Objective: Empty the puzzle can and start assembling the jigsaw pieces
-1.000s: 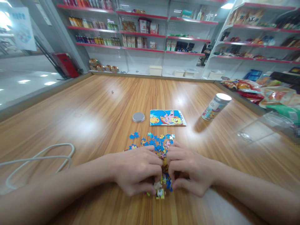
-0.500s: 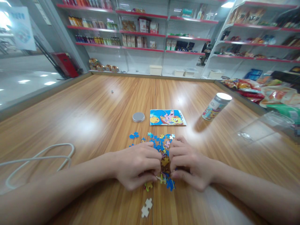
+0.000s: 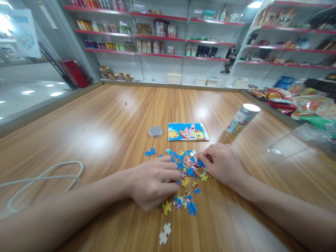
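Note:
Several small jigsaw pieces [image 3: 187, 171], mostly blue and yellow, lie scattered on the wooden table [image 3: 105, 126] in front of me. My left hand [image 3: 153, 182] rests curled at the pile's left edge, fingertips touching pieces. At the pile's upper right, my right hand [image 3: 223, 164] pinches with curled fingers; what it holds is hidden. A small joined cluster [image 3: 185, 203] lies nearer me, and a face-down white piece [image 3: 165, 233] lies at the table's near edge. Behind the pile lies the cartoon reference picture [image 3: 187, 131].
A round metal lid [image 3: 155, 131] sits left of the picture. A printed can [image 3: 243, 119] stands at the right. A white cable [image 3: 44, 178] loops at the left. Snack bags [image 3: 296, 101] and clear plastic [image 3: 301, 140] crowd the right edge. Shop shelves line the back.
My hands have parted from the tight clump near me; the right hand moved up and right to the pile's edge. A white piece dropped out at the near edge and more pieces lie uncovered.

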The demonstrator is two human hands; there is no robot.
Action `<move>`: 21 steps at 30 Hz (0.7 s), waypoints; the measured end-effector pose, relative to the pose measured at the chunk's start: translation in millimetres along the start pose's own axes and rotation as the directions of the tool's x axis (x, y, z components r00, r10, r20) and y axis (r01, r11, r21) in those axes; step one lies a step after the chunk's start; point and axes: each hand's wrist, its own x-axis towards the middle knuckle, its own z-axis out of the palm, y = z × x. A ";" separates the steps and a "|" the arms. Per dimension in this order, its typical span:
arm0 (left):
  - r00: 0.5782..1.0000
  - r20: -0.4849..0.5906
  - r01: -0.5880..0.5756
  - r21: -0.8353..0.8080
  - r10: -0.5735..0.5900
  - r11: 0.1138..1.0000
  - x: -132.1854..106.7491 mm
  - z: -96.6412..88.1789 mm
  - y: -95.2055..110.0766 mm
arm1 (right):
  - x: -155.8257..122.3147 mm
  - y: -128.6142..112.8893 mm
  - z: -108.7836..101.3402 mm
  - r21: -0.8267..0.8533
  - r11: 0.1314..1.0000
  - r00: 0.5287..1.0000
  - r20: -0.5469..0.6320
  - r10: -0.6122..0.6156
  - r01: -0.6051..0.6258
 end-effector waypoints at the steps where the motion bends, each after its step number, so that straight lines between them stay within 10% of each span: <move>1: 1.000 -0.024 0.017 0.001 -0.017 1.000 -1.2 0.5 -1.4 | -0.4 -1.4 -0.5 0.020 1.000 1.000 -0.004 -0.012 0.012; 5: 0.954 -0.239 0.186 -0.007 -0.183 0.982 -6.6 3.1 -11.8 | -7.0 -17.3 -5.1 0.181 0.945 0.961 -0.098 -0.257 0.271; 9: 0.844 -0.412 0.326 -0.115 -0.344 0.938 -9.6 5.7 -21.4 | -18.6 -44.3 -11.0 0.296 0.760 0.782 0.062 -0.620 0.579; 16: 0.835 -0.407 0.341 -0.143 -0.370 0.929 -8.6 8.2 -21.4 | -26.1 -60.5 -18.1 0.279 0.758 0.736 0.199 -0.647 0.590; 21: 0.829 -0.461 0.325 -0.064 -0.317 0.943 -9.8 8.7 -21.1 | -37.3 -75.8 -22.5 0.327 0.644 0.599 0.237 -0.765 0.692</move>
